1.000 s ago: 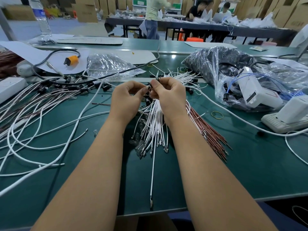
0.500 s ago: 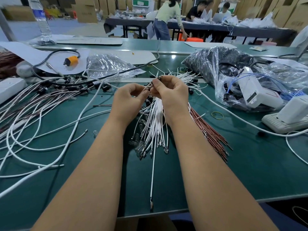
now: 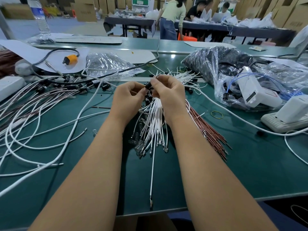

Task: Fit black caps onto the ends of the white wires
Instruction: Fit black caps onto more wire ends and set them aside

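Black cap [image 3: 148,85] is pinched between left hand [image 3: 128,99] and right hand [image 3: 168,94], above the bundle of white wires [image 3: 155,117] lying on the green bench [image 3: 250,164]; fitting is judged under way, and firm seating is called for next

Both my forearms reach forward, my left hand [image 3: 129,97] and right hand [image 3: 169,94] close together, fingers [image 3: 150,83] curled, fingertips almost meeting in a pinch.
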